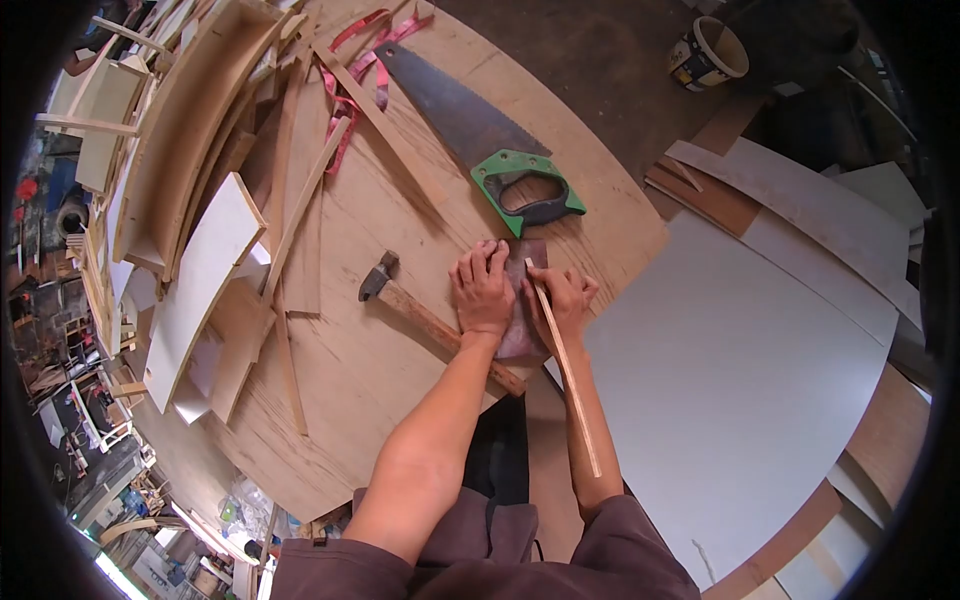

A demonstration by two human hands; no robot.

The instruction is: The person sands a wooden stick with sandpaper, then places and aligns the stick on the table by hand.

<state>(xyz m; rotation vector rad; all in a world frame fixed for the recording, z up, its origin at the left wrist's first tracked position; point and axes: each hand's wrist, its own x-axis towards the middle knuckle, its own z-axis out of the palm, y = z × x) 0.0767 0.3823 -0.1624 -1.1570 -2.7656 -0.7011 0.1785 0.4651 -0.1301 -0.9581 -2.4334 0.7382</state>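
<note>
A reddish-brown sheet of sandpaper (518,335) lies near the table's front edge. My left hand (482,292) presses on its left side, with the fingers curled and closed over it. In my right hand (563,300) is a thin wooden strip (572,385), its far end over the sandpaper and its long end slanting back along my forearm. Left of my left hand lies a hammer (425,318), its wooden handle passing under my left wrist. Beyond both hands rests a handsaw (465,115) with a green and black handle.
Wooden slats (385,135) and pink straps (345,100) lie at the table's far side. Curved plywood pieces (205,290) are piled on the left. To the right is a large white panel (740,370) among board offcuts. A bucket (708,55) stands on the floor, far right.
</note>
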